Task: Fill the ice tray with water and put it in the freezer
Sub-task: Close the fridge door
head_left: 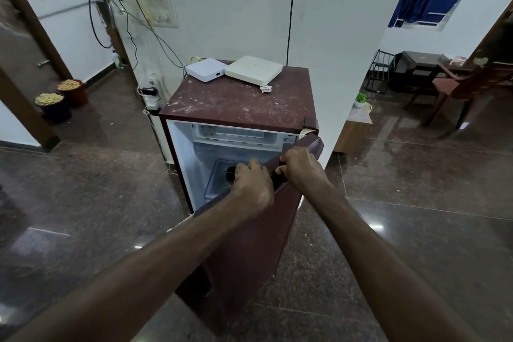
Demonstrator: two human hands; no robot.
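A small maroon fridge (238,103) stands against a white pillar with its door (249,244) swung partly open toward me. The white freezer compartment (236,133) shows at the top of the opening. My right hand (301,168) grips the top edge of the door. In front of the opening, my left hand (252,184) is closed around a dark object (231,173); only its rounded end shows, and I cannot tell what it is. No ice tray is recognisable in view.
Two white boxes (206,69) (254,69) and a crumpled scrap (266,88) lie on the fridge top. Cables and a plug adapter (151,89) hang at the left wall. Two filled pots (52,104) stand on the dark polished floor at left. Chairs (466,89) stand at right.
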